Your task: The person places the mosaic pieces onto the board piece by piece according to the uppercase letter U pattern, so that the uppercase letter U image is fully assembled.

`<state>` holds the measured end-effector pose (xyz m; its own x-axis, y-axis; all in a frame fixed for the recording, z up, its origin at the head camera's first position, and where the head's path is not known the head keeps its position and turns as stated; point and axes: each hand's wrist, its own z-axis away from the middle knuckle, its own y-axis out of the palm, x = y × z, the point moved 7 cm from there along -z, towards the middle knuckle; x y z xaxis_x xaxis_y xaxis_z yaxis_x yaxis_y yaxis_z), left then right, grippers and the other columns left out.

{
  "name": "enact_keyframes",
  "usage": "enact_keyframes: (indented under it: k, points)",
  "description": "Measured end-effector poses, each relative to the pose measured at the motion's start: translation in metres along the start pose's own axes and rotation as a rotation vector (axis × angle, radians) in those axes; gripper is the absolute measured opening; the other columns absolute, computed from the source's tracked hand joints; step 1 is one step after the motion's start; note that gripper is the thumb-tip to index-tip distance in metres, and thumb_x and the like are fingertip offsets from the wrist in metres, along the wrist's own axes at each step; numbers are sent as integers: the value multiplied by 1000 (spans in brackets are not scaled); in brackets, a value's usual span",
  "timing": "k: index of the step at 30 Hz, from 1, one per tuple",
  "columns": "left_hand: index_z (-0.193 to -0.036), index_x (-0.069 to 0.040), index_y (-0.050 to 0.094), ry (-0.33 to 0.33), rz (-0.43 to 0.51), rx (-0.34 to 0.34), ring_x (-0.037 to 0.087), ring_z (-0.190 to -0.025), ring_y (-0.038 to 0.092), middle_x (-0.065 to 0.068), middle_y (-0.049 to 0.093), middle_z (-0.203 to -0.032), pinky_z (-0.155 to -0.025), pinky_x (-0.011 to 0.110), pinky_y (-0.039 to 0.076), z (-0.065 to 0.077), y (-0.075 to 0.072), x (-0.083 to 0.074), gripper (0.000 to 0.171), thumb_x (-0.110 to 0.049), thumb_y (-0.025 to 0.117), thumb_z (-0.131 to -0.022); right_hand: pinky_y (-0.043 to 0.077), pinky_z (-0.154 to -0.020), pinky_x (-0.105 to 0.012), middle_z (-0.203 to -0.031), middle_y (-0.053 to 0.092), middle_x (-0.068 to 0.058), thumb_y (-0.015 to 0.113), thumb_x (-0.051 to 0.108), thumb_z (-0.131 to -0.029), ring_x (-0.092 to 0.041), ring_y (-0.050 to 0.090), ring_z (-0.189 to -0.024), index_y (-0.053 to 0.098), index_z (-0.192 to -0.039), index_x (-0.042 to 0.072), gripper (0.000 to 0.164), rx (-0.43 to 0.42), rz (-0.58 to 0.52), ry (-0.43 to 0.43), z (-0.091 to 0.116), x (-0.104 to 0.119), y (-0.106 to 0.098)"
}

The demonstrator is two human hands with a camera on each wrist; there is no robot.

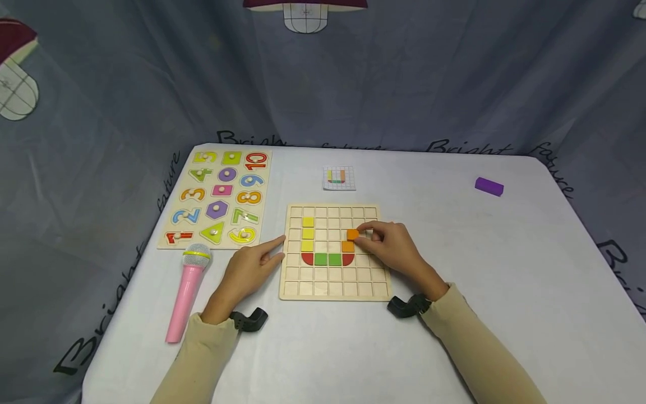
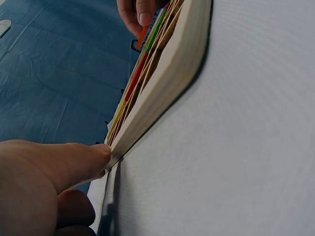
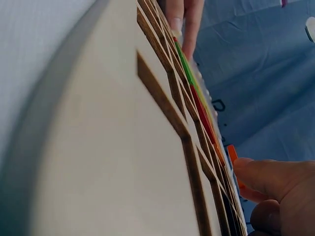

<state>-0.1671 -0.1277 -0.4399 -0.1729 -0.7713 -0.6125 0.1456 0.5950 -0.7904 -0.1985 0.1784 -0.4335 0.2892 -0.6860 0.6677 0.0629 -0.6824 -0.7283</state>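
Note:
A wooden grid board [image 1: 298,289] lies on the table. In its cells sit a column of yellow square tiles [image 1: 308,234], two red rounded-corner tiles [image 1: 307,258], two green tiles [image 1: 320,259] and one orange tile [image 1: 347,247]. My right hand [image 1: 391,247] pinches another orange square tile [image 1: 352,235] just above the seated orange one; in the right wrist view this tile [image 3: 232,153] stands tilted over the board. With thumb and forefinger stretched out, my left hand [image 1: 247,272] touches the board's left edge. In the left wrist view the thumb [image 2: 93,156] rests against that edge.
Behind the board lies a small pattern card [image 1: 339,188] showing a coloured U shape. A number and shape puzzle [image 1: 208,224] is at the left, with a pink toy microphone [image 1: 184,300] before it. A purple block [image 1: 489,186] lies at the far right.

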Motion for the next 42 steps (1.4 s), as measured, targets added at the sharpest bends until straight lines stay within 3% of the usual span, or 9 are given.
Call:
enact_keyframes:
  k: [3,10,24,35,42]
  points:
    - [-143,-24,63,1,2,0,12,-51,37,-3,43,-57,-52,29,30,0,0,1,46,-31,71,-98,31,-52,-29,-59,47,5,82,26,-89,-12,42,-51,77,-107,12,23,15,4,-18,-2,1,1]
    - [-142,-24,63,2,6,-2,12,-51,37,-4,43,-57,-52,29,30,0,0,0,46,-31,71,-98,32,-52,-28,-59,47,6,82,27,-89,-11,41,-50,77,-107,13,23,54,-21,-54,-6,6,1]
    - [-142,-23,64,9,-4,-2,11,-51,36,-4,42,-57,-52,29,30,0,-2,-1,45,-31,70,-98,30,-50,-27,-59,48,3,81,29,-89,-13,42,-50,77,-107,12,25,92,3,38,-14,2,8]
    - [-143,-23,63,-10,-2,9,12,-51,37,-3,42,-57,-52,29,30,0,-1,-1,46,-31,70,-99,31,-50,-28,-59,49,4,82,31,-88,-13,43,-50,78,-108,13,26,72,30,44,-15,4,9]
    - [-143,-24,63,-9,5,7,12,-51,38,-3,42,-57,-52,29,29,0,0,0,46,-31,70,-98,32,-50,-28,-60,50,3,80,29,-90,-14,43,-51,77,-109,15,24,20,-49,34,-11,0,4]
